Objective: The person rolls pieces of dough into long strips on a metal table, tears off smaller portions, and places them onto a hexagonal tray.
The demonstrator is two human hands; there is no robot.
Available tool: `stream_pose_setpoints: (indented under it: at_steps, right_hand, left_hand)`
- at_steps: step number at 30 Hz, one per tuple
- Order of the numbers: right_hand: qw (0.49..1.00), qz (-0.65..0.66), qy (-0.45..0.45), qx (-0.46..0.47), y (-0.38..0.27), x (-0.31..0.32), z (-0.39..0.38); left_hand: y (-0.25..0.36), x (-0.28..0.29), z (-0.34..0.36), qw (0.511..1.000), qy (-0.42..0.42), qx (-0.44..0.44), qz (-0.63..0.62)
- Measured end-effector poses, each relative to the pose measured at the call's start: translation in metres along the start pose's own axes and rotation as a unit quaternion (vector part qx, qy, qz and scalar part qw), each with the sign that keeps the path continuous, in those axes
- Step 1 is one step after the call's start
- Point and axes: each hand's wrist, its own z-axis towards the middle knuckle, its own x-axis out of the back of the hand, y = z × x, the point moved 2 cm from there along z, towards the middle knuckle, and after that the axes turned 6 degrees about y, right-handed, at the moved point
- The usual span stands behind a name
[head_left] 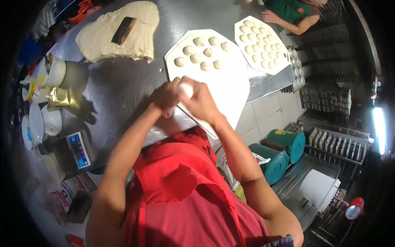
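My right hand (200, 101) is closed around a pale ball of dough (187, 89), its fingers slightly blurred. Pressed up close beside it, my left hand (166, 98) has its fingers curled in; what they hold is hidden. Both hands are over the near left edge of a white octagonal board (226, 92). Toward the board's far end sit several small dough balls (195, 58), loosely spaced. A large slab of soft dough (96, 43) lies on the metal table at the far left, with a dark, flat, rectangular tool (124, 31) resting on it.
A second white board (249, 53) full of dough balls lies at the far right, near a co-worker's hand (269, 17). On the left stand a digital scale (78, 150), white tubs (56, 72) and a gold packet (57, 96). Green lidded bins (276, 166) stand beyond the table's right edge.
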Motion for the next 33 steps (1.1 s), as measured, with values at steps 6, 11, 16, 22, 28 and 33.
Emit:
stream_pose_setpoints:
  at_steps: [6, 11, 16, 22, 28, 33]
  right_hand:
    - [0.977, -0.072, 0.176, -0.101, 0.198, 0.124, 0.067]
    - [0.954, -0.235, 0.187, -0.013, 0.224, 0.131, 0.088]
    - [0.983, 0.029, 0.035, -0.177, 0.15, 0.08, 0.039]
    - [0.957, 0.229, -0.02, -0.177, 0.074, 0.02, 0.001]
    - [0.99, -0.079, 0.056, -0.099, 0.046, 0.014, -0.031]
    - [0.981, -0.051, 0.126, -0.141, 0.018, 0.04, -0.019]
  left_hand:
    - [0.034, -0.012, -0.008, 0.997, 0.071, 0.005, 0.036]
    - [0.004, -0.03, -0.016, 0.991, 0.129, -0.044, 0.022]
    - [0.017, -0.03, -0.015, 0.99, 0.108, 0.011, -0.092]
    - [-0.02, -0.028, -0.027, 0.992, 0.051, -0.026, -0.113]
    - [0.041, -0.023, -0.052, 0.967, 0.091, -0.215, 0.098]
    - [0.085, -0.027, -0.046, 0.969, 0.071, -0.203, 0.118]
